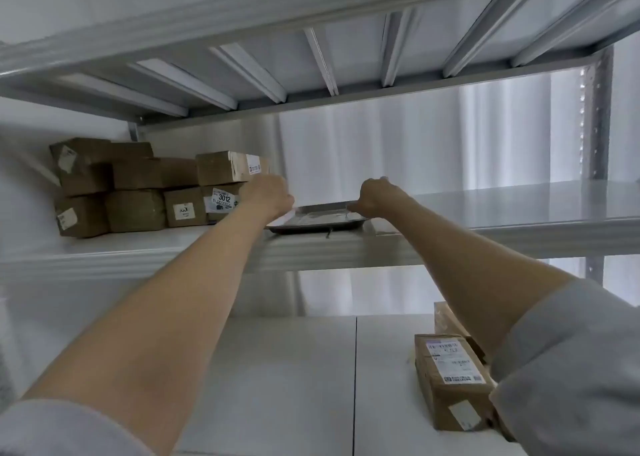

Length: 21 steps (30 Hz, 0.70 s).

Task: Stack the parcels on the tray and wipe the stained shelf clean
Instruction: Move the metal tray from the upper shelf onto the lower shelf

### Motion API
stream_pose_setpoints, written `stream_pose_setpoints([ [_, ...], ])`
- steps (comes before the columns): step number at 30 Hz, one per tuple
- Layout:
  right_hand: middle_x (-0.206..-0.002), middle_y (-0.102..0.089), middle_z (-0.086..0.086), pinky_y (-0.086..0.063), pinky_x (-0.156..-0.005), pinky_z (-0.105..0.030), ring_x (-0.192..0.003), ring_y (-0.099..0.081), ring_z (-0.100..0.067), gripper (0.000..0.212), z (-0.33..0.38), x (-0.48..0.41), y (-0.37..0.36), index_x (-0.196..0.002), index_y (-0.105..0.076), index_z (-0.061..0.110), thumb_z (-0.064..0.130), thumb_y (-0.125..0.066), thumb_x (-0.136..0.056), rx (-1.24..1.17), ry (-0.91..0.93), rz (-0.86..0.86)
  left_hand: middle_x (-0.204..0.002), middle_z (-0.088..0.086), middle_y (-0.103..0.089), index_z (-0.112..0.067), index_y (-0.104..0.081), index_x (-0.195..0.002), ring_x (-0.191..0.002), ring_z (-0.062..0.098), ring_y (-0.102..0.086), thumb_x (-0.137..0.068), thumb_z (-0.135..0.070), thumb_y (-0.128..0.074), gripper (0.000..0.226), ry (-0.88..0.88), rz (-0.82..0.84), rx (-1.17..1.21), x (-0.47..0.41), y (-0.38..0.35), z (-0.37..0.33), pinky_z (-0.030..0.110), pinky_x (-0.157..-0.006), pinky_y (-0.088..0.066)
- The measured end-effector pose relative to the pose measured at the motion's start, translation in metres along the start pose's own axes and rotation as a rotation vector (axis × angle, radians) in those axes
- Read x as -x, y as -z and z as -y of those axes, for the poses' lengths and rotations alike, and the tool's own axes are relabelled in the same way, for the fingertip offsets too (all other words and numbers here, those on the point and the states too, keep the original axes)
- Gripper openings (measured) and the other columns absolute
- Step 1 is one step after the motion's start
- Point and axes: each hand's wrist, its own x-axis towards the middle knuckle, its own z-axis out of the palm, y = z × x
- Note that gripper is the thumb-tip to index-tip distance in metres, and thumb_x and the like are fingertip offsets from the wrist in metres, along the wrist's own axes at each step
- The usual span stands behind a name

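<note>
A flat metal tray (pixel 322 220) lies on the upper shelf (pixel 485 237), near its front edge. My left hand (pixel 268 194) grips the tray's left rim and my right hand (pixel 375 197) grips its right rim. The fingers are hidden behind the hands. Several brown cardboard parcels (pixel 138 185) are stacked in two layers on the same shelf, left of the tray; the nearest one, labelled 3012 (pixel 223 201), sits just behind my left hand. Nothing lies on the tray.
Two more brown parcels (pixel 450 379) with white labels lie on the white lower shelf (pixel 284 369) at the right, under my right forearm. A ribbed metal shelf (pixel 311 50) hangs close overhead. A perforated upright post (pixel 595 126) stands at the right.
</note>
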Motion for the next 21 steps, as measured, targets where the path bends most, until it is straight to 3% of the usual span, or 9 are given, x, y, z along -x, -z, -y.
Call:
stream_pose_setpoints([
  [4, -0.104, -0.061, -0.014, -0.047, -0.077, -0.030, -0.086, -0.059, -0.028, 0.030, 0.003, -0.014, -0.010, -0.066, -0.049, 0.014, 0.035, -0.057, -0.085, -0.038, -0.079, 0.060, -0.129, 0.015, -0.055, -0.004, -0.047, -0.131, -0.109, 0.032, -0.056, -0.090, -0.031, -0.049, 0.049, 0.049, 0.162, 0.092, -0.014, -0.014, 0.018, 0.034, -0.080, -0.045],
  [9, -0.083, -0.054, -0.004, -0.040, -0.073, -0.029, -0.082, -0.054, -0.026, 0.016, 0.005, -0.021, -0.015, -0.070, -0.049, 0.014, 0.019, -0.055, -0.084, 0.001, -0.164, -0.001, -0.131, 0.019, -0.053, 0.000, -0.042, -0.137, -0.116, 0.032, -0.054, -0.097, -0.031, -0.044, 0.050, 0.083, 0.315, 0.189, -0.028, -0.028, 0.025, 0.034, -0.092, -0.045],
  [12, -0.077, -0.053, -0.003, -0.039, -0.067, -0.026, -0.073, -0.053, -0.023, 0.011, 0.006, -0.024, -0.017, -0.071, -0.050, 0.012, 0.011, -0.055, -0.081, -0.018, -0.206, -0.008, -0.124, 0.021, -0.054, 0.002, -0.048, -0.124, -0.106, 0.032, -0.057, -0.097, -0.020, -0.043, 0.035, 0.131, 0.383, 0.329, -0.036, -0.035, 0.027, 0.039, -0.092, -0.050],
  [16, -0.072, -0.053, -0.004, -0.038, -0.058, -0.024, -0.056, -0.050, -0.017, 0.020, 0.006, -0.031, -0.022, -0.067, -0.048, 0.011, 0.012, -0.055, -0.086, -0.010, -0.240, -0.036, -0.103, 0.021, -0.056, 0.000, -0.051, -0.101, -0.089, 0.032, -0.057, -0.094, -0.006, -0.041, 0.013, 0.139, 0.370, 0.392, -0.044, -0.045, 0.030, 0.040, -0.087, -0.053],
  [19, -0.069, -0.049, -0.005, -0.035, -0.053, -0.023, -0.053, -0.047, -0.017, 0.026, 0.006, -0.034, -0.027, -0.067, -0.043, 0.010, 0.014, -0.051, -0.090, 0.004, -0.264, -0.043, -0.085, 0.017, -0.056, 0.000, -0.054, -0.099, -0.083, 0.030, -0.057, -0.093, -0.007, -0.043, 0.014, 0.128, 0.340, 0.359, -0.047, -0.052, 0.034, 0.037, -0.084, -0.053],
  [21, -0.068, -0.047, -0.005, -0.036, -0.053, -0.024, -0.053, -0.046, -0.017, 0.025, 0.009, -0.034, -0.028, -0.066, -0.042, 0.010, 0.010, -0.049, -0.090, 0.002, -0.273, -0.045, -0.098, 0.019, -0.061, 0.002, -0.056, -0.107, -0.089, 0.030, -0.059, -0.093, -0.010, -0.045, 0.021, 0.121, 0.325, 0.328, -0.047, -0.056, 0.036, 0.035, -0.084, -0.052],
])
